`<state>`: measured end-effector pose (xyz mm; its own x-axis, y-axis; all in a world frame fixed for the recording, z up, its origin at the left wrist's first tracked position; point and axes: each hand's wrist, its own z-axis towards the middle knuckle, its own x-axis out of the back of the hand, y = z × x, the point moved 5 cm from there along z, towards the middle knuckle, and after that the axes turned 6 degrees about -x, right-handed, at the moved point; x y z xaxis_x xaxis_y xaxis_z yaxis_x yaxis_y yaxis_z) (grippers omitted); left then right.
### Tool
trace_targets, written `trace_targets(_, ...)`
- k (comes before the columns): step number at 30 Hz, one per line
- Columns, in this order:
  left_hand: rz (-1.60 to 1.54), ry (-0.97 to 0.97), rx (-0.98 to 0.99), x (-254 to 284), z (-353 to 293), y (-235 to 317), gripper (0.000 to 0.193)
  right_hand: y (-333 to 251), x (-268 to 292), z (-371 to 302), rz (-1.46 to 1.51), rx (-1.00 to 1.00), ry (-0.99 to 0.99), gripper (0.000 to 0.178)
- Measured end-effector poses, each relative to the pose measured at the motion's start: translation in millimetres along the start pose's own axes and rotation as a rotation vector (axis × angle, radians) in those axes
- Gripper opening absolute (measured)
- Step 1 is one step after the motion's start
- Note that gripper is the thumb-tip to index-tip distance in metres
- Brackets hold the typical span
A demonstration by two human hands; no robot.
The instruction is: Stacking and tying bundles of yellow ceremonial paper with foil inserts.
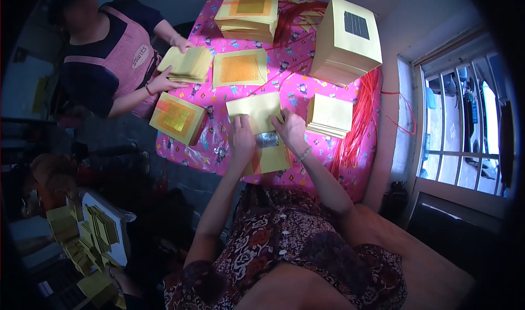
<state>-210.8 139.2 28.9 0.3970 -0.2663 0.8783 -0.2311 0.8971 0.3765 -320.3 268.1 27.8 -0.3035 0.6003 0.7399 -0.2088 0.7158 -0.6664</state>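
Observation:
A yellow paper sheet (256, 113) lies in front of me on the pink table cover. My left hand (240, 139) grips its near left edge with curled fingers. At the right edge, the thumb and fingers of my right hand (291, 130) pinch the same sheet. Below it, between my wrists, lies more yellow paper (273, 161) with a silver foil patch (267, 140). A small stack of yellow sheets (330, 113) rests just right of my right hand. Farther ahead is a yellow sheet with an orange patch (239, 68).
Left, a co-worker's hands hold a yellow paper stack (188, 64) above a gold-patched stack (176, 118). A tall paper block (345, 45) and red plastic strands (358, 129) occupy the right side. Another stack (247, 17) stands at the back. A barred window (462, 124) is far right.

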Motion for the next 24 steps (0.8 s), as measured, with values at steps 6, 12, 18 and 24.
trace_targets(6,0.022,0.013,-0.002,-2.2,7.2,10.7,0.039,2.1,-3.7,3.5,0.013,0.025,0.072,0.034)
trace_targets(12,0.149,0.019,0.017,-13.0,5.7,5.9,0.047,7.4,0.2,0.3,0.105,0.06,0.103,0.052)
trace_targets(18,0.192,0.022,0.019,-14.2,5.9,7.3,0.048,19.7,-11.6,-10.7,0.148,0.155,0.144,0.074)
trace_targets(24,0.205,0.027,0.03,-13.0,2.8,10.7,0.048,42.1,-32.3,-11.8,0.372,-0.027,-0.033,0.068)
